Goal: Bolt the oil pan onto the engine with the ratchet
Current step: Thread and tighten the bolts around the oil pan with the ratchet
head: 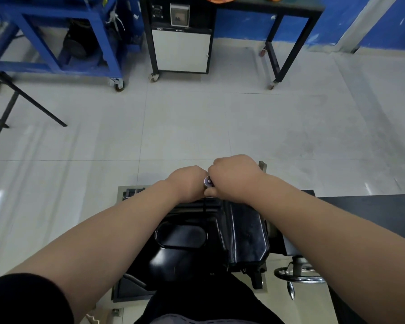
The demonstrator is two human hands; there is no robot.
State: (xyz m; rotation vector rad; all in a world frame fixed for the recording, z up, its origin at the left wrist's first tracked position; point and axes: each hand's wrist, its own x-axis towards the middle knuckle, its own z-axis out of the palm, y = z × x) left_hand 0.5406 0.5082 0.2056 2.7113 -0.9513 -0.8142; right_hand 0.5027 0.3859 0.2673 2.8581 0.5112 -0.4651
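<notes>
- A blue wheeled cart (56, 54) and a black-framed table (290, 10) are standing at the far wall, well apart from the work. Pale floor tiles (197, 125) are lying between them and the work.
- A chrome handwheel (298, 275) is sticking out just right of the engine, under the right forearm. A black bench top (372, 206) is sitting further right.
- Both forearms are crossing over the oil pan (208, 242) and hiding its far edge.
- The oil pan is sitting low in the middle, glossy black, with an oval recess in its top.
- The right hand (234, 176) is curling round the ratchet (208, 182) at the pan's far edge; only the tool's round metal end is showing.
- The left hand (187, 181) is touching the ratchet, with its fingers hidden, so I cannot tell their grip.
- The cart's lower frame is holding a dark machine (77, 40). A white cabinet (180, 51) is sitting under the table with its door shut.
</notes>
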